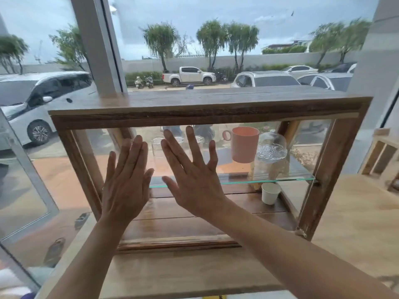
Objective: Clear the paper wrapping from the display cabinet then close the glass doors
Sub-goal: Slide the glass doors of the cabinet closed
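A wooden display cabinet (207,106) with glass sides stands on a light wooden counter in front of a big window. My left hand (127,182) and my right hand (192,175) lie flat, fingers spread, against the glass door on the cabinet's left front half. Neither hand holds anything. Inside, on a glass shelf (269,181), stand a pink mug (245,145), a clear glass dome (272,147) and clear glasses (157,147). A white paper cup (269,193) sits on the cabinet floor. No paper wrapping shows in the cabinet.
The counter (349,223) stretches to the right, with a small wooden crate (382,156) at its far right. A window frame post (97,46) rises behind the cabinet's left end. Parked cars and trees lie outside the glass.
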Motion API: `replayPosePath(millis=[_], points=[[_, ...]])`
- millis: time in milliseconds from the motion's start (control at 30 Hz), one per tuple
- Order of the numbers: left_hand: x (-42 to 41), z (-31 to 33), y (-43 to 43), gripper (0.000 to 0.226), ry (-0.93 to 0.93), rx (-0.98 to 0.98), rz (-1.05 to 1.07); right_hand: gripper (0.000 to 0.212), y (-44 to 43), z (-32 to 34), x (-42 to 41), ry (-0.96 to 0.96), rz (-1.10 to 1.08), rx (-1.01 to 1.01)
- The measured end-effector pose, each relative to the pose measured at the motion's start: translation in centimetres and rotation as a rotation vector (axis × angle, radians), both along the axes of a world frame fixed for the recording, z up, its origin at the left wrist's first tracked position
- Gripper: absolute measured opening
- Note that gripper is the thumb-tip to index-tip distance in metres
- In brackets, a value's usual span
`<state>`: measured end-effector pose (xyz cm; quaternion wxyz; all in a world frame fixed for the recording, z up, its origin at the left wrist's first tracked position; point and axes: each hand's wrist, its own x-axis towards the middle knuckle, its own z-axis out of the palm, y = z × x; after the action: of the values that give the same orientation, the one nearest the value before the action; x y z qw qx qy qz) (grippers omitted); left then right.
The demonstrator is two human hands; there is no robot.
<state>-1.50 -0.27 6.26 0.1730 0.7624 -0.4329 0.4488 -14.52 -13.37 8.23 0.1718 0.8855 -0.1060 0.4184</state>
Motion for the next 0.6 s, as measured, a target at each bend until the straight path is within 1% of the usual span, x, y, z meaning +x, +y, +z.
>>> replayPosePath(millis=[167,300,467,600], points=[[0.1,0.2,0.0,0.059,0.007,-0.006,0.009,0.071,0.3,0.2,0.0,0.027,0.012,0.028],[-0.2,0.2,0.1,0.061,0.022,-0.014,0.0,0.067,0.2,0.3,-0.8,0.022,0.07,0.039],[-1.7,0.0,0.5,0.067,0.11,-0.091,-0.044,0.06,-1.5,-0.7,-3.0,-0.066,0.155,0.012],[-2.1,-0.9,1.1,0.071,0.16,-0.091,-0.058,0.061,-4.0,-1.8,-4.2,-0.114,0.108,0.033]])
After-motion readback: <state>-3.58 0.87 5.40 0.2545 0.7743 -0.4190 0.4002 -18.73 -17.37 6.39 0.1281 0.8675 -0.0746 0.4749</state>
